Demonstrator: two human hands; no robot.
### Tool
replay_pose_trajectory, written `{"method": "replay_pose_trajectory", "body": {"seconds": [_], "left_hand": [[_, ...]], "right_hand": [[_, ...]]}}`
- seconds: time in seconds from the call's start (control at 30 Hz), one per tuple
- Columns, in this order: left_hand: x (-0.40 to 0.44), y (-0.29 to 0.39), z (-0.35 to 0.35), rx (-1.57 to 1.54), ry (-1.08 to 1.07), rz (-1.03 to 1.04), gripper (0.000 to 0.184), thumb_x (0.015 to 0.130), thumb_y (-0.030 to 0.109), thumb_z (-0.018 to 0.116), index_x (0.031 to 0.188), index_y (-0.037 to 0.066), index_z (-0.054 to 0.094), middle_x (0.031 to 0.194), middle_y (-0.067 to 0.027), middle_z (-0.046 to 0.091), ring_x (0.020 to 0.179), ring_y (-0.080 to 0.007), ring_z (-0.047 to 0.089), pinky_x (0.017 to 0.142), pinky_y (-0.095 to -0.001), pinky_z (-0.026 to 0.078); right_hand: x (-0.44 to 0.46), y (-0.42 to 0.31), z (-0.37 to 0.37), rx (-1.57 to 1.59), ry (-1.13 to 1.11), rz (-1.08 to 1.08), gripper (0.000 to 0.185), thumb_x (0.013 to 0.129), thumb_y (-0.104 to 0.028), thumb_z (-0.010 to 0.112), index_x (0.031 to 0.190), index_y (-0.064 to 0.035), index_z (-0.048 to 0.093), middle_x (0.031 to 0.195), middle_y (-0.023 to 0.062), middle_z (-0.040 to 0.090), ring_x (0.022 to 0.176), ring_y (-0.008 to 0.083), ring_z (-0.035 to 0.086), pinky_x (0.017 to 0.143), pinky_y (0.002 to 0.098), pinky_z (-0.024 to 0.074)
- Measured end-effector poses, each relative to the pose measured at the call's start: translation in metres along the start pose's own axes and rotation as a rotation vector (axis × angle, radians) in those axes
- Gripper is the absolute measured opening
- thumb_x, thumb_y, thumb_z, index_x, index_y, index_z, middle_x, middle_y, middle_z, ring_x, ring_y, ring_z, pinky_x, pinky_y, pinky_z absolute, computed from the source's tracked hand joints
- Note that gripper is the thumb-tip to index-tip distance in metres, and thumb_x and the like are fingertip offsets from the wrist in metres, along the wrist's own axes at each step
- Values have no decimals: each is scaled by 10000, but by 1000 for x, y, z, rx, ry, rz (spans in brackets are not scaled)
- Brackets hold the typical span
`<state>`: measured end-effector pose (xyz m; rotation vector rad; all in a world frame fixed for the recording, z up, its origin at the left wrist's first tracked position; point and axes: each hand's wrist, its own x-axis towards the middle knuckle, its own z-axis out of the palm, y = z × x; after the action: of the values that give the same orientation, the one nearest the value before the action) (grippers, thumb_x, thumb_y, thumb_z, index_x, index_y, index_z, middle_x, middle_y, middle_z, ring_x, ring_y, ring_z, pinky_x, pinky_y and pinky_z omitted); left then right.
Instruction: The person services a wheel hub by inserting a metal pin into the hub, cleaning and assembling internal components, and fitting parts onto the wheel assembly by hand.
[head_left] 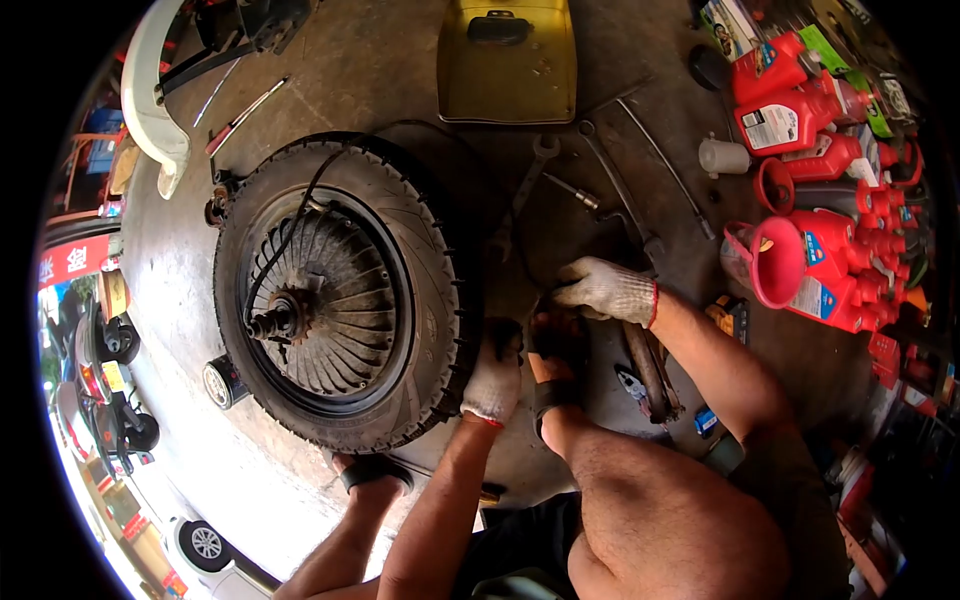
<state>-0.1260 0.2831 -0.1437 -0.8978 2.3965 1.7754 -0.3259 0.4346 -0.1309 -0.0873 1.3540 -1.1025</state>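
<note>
A wheel hub motor with a black tire (432,340) stands in front of me, its ribbed metal hub (345,335) and axle facing left. My left hand (493,375), in a white knit glove with dark-stained fingers, is against or right beside the tire's tread; its fingertips are lost in shadow. My right hand (605,288), gloved too, is above my sandaled foot (555,345) with thumb and fingers drawn together. What they pinch is too dark to make out. A thin black cable (318,185) runs from the axle over the tire toward that hand.
Wrenches (605,165), a long rod (675,175) and a screwdriver (245,115) lie on the floor. A yellow tray (450,90) is at the top. Red oil bottles (785,120) and a red funnel (780,262) crowd the right. Pliers (630,383) lie near my right knee.
</note>
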Motion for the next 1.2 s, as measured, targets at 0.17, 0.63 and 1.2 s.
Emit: {"method": "replay_pose_trajectory", "body": {"seconds": [0.17, 0.63, 1.2], "left_hand": [[-7, -16, -5, 161, 10, -122, 321, 1030, 224, 534, 1301, 54, 558, 1087, -150, 664, 956, -285, 643, 894, -377, 513], [-48, 110, -56, 256, -67, 381, 326, 864, 61, 716, 1184, 34, 660, 1011, -145, 702, 882, -334, 694, 756, -398, 553], [15, 126, -249, 654, 323, 178, 337, 832, 26, 746, 1150, 14, 635, 1072, -144, 645, 919, -277, 661, 791, -364, 532]], "right_hand": [[15, -11, -1, -678, 62, -321, 321, 912, -215, 695, 1091, 50, 680, 924, 168, 747, 792, 249, 702, 715, 376, 546], [75, -9, -24, -1036, 237, -261, 346, 835, -306, 641, 997, -16, 741, 1057, 287, 690, 1038, 444, 658, 893, 499, 533], [46, -33, -20, -804, 219, -312, 379, 902, -253, 665, 1177, 6, 695, 1127, 274, 694, 1090, 432, 655, 926, 460, 532]]}}
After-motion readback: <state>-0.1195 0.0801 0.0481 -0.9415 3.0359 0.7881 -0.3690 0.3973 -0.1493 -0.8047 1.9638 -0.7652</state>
